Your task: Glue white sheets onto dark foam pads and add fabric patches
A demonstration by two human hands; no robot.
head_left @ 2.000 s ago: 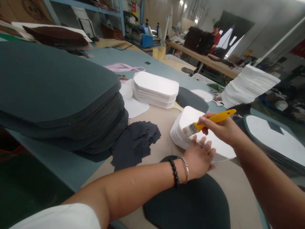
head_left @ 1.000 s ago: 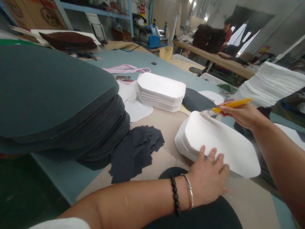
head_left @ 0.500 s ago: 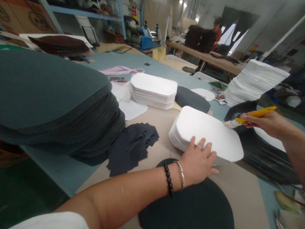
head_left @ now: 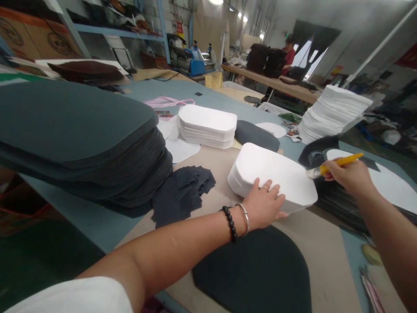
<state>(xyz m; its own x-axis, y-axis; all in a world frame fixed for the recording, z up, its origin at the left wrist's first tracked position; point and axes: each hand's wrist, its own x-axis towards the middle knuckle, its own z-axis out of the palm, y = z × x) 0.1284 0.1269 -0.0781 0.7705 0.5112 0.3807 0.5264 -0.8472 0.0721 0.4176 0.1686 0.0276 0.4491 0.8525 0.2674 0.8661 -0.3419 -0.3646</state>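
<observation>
Nearest piece: a dark rounded fabric-like panel (head_left: 257, 274) is lying flat on the tabletop (head_left: 325, 256) right in front of me.
Left hand (head_left: 264, 208): I am pressing it palm down, fingers spread, on the near edge of the white stack (head_left: 273, 174).
White stack: it is sitting mid-tabletop, just beyond the dark panel; the sheets look thin, light, soft and matte, probably foam, with rounded corners. I judge they will slide apart easily, so I am best pinning them from above or lifting one by an edge.
Right hand (head_left: 348, 176): I am gripping a yellow-handled brush (head_left: 335, 165), bristles pointing at the stack's right end.
Left side: a tall pile of dark sheets (head_left: 81, 143) is leaning beside dark scraps (head_left: 182, 191).
Farther back: two more white stacks (head_left: 208, 125) are resting there.
</observation>
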